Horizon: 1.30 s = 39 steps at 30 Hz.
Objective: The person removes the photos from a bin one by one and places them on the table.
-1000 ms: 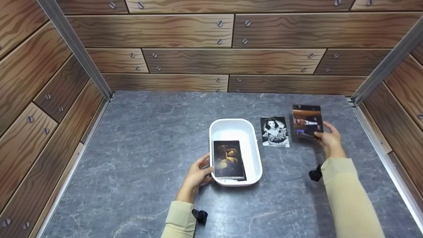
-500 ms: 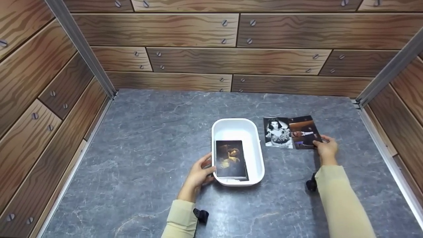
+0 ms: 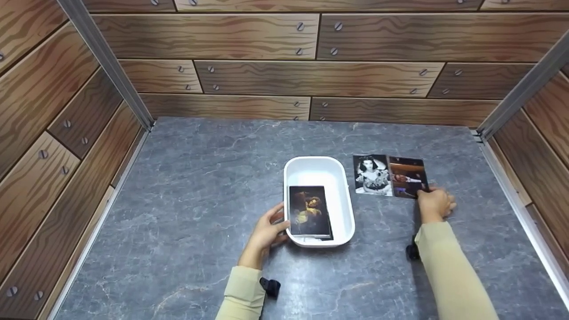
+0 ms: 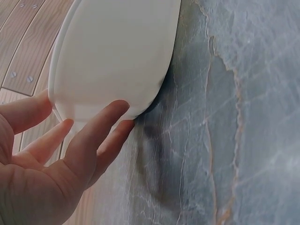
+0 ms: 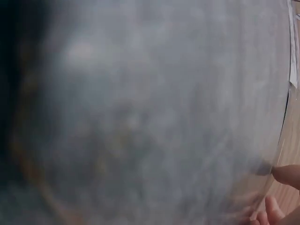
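Note:
A white plastic box (image 3: pixel 348 218) stands on the table, holding a dark photo card (image 3: pixel 306 211) of a figure in yellow tones, with another card edge under it. My left hand (image 3: pixel 266 230) grips the box's left side, thumb at the rim and fingers against the outer wall, as the left wrist view also shows. Right of the box lies a black-and-white photo card (image 3: pixel 372 175). Beside it lies a colour photo card (image 3: pixel 406 173). My right hand (image 3: pixel 434 204) touches that card's lower right corner with the thumb; its other fingers point off to the right.
The grey marbled tabletop (image 3: pixel 191 186) is bordered by wood-print walls (image 3: pixel 249 75) at the back and sides. Metal posts (image 3: pixel 111 66) stand at the corners. The right wrist view is mostly a blurred grey surface.
My right hand has brought the colour photo card down and left, beside the black-and-white one, and straightened it. Its fingers have moved off the card's edge. The left hand has stayed on the box.

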Each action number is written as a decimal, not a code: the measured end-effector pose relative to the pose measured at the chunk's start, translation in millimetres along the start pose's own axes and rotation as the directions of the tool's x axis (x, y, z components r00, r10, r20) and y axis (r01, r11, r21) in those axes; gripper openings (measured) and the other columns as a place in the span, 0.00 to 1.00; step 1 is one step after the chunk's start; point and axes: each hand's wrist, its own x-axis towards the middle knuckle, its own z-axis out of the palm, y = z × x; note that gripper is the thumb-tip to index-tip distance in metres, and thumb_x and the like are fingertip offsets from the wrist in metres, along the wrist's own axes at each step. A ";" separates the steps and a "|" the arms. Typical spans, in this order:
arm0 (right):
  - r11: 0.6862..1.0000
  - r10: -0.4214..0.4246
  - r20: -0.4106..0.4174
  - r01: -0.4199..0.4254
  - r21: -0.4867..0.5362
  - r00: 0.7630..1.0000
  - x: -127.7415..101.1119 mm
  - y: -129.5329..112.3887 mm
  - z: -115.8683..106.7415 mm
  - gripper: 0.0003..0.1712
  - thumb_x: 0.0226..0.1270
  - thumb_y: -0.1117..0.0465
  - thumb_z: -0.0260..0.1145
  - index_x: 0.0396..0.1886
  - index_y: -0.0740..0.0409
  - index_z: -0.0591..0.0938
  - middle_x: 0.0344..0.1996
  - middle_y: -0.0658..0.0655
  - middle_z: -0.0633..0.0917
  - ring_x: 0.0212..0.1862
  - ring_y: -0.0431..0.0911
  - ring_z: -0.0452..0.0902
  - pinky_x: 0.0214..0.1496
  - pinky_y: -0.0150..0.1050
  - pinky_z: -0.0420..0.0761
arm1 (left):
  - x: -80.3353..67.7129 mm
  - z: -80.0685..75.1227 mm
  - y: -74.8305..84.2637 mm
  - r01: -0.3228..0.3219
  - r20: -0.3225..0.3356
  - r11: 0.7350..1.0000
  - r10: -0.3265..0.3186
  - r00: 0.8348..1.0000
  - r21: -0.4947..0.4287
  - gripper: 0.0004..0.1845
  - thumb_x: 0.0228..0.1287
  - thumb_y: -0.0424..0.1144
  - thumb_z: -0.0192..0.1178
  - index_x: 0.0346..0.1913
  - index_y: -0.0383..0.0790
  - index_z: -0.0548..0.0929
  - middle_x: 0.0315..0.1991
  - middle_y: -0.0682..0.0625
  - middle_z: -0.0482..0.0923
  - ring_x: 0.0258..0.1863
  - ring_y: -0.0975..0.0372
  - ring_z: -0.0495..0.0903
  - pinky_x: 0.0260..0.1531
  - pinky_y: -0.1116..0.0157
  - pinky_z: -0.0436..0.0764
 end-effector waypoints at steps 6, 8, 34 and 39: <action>0.993 0.087 0.019 -0.088 0.075 0.996 0.2 -6.2 -3.0 0.39 0.65 0.52 0.60 0.70 0.66 0.60 0.68 0.75 0.58 0.70 0.66 0.49 0.71 0.59 0.55 | 1.4 -0.3 -1.7 0.001 -0.001 1.000 -0.001 1.000 0.001 0.32 0.65 0.26 0.56 0.72 0.38 0.63 0.67 0.32 0.66 0.49 0.51 0.81 0.35 0.62 0.86; 0.985 0.106 0.023 -0.108 0.131 0.994 -0.1 -15.8 -5.9 0.44 0.66 0.50 0.60 0.74 0.62 0.53 0.71 0.73 0.54 0.72 0.64 0.46 0.74 0.57 0.53 | 1.8 -0.5 -2.0 0.005 -0.004 1.000 -0.005 1.000 0.001 0.32 0.65 0.26 0.56 0.72 0.39 0.64 0.67 0.32 0.66 0.49 0.51 0.81 0.36 0.62 0.86; 0.762 -0.441 0.331 0.152 0.630 0.834 -166.7 -112.1 66.8 0.51 0.58 0.72 0.68 0.76 0.63 0.50 0.73 0.70 0.55 0.73 0.63 0.52 0.75 0.53 0.59 | 0.6 -0.9 -2.0 0.008 -0.019 1.000 -0.007 1.000 0.022 0.33 0.64 0.27 0.57 0.72 0.39 0.64 0.67 0.31 0.66 0.51 0.49 0.80 0.37 0.59 0.87; 0.809 -0.448 0.409 0.165 0.565 0.795 -183.8 -104.2 83.5 0.50 0.57 0.69 0.71 0.74 0.67 0.53 0.70 0.74 0.59 0.70 0.66 0.56 0.72 0.58 0.62 | 1.9 -0.7 -0.7 0.017 -0.013 1.000 -0.017 1.000 0.017 0.32 0.65 0.27 0.57 0.72 0.40 0.64 0.67 0.32 0.66 0.52 0.48 0.80 0.40 0.57 0.86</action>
